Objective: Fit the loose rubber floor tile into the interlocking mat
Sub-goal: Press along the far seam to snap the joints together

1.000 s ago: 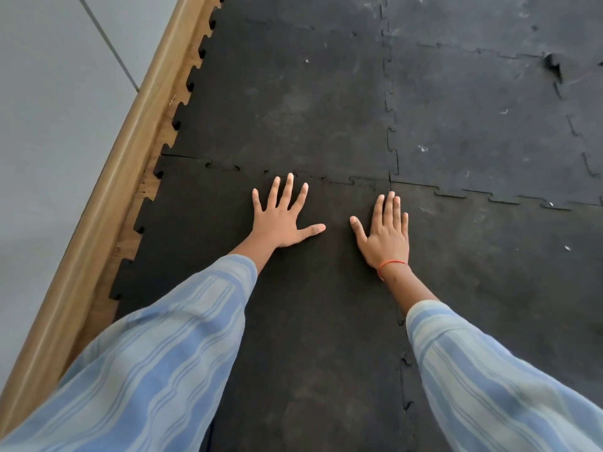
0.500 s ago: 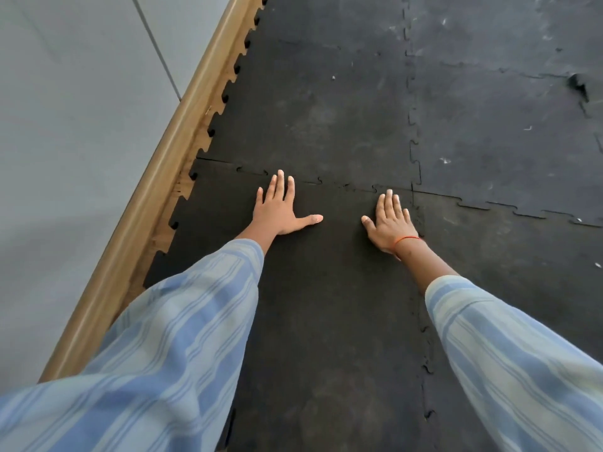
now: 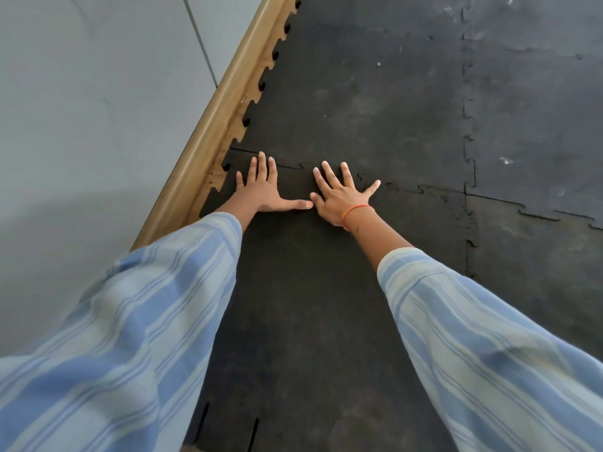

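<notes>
Tile (image 3: 293, 288) unmarked, both flat hands, left (image 3: 261, 194), right (image 3: 339, 197), pressing it.

Floor tile (image 3: 293, 288) and surrounding mat (image 3: 375, 102): showing dull black, flecked with pale scuffs and white specks. Sleeves (image 3: 130, 321): showing light blue with darker blue and cream stripes. Wrist thread (image 3: 354, 212) showing orange-red; skirting board (image 3: 208, 132) showing tan; wall (image 3: 81, 109) showing plain grey.

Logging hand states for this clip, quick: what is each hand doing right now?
Left hand: open, flat on the rubber floor tile, holding nothing.
Right hand: open, fingers spread, flat on the same tile, holding nothing.
</notes>
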